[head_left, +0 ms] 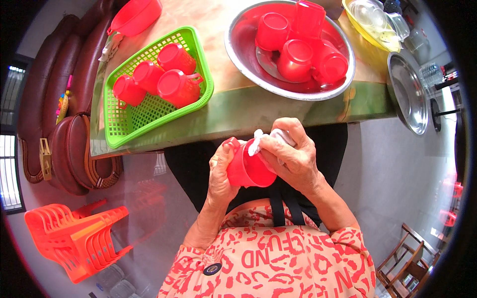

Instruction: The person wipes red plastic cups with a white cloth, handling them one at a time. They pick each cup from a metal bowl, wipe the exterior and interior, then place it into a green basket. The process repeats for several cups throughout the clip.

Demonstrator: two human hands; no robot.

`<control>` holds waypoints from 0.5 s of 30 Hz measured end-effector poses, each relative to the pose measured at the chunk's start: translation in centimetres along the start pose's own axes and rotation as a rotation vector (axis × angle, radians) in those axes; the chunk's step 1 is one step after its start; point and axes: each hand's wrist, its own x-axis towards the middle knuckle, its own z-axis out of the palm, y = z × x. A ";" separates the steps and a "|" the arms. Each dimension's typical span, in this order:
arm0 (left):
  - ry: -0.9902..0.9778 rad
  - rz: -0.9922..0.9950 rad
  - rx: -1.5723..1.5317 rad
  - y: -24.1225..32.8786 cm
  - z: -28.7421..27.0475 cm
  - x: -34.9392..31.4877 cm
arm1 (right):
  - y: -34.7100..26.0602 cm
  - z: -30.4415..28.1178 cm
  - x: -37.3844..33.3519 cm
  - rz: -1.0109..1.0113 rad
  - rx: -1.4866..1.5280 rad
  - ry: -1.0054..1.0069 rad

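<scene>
In front of my body, just off the table's near edge, my left hand [221, 171] grips a red plastic mug [241, 171] by its side and handle, its mouth tilted toward my right. My right hand [295, 156] pinches a white cloth [255, 143] at the mug's rim, with some fingers reaching into the mouth. Ahead to the left, a green plastic basket [207, 94] holds several upturned red mugs [177, 88]. Ahead to the right, a wide metal basin [233, 52] contains several more red mugs [295, 59].
The table [238, 107] spans the far side. A red basin [136, 17] sits at its back left, and a yellow basket [380, 42] of clear dishes at its back right. Another metal basin [407, 94] leans by the right edge. Stacked orange chairs [74, 238] and a brown sofa [54, 89] stand left.
</scene>
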 end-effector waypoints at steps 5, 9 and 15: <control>-0.018 0.106 0.116 0.3 0.1 0.3 | -0.5 -1.0 -1.1 -0.015 -0.153 -0.196; -0.022 0.119 0.179 -0.3 -0.2 0.2 | -1.2 -1.9 -1.2 0.021 -0.159 -0.433; -0.062 0.022 0.153 -0.1 -0.1 0.3 | -1.1 -0.9 -0.4 -0.115 -0.191 -0.239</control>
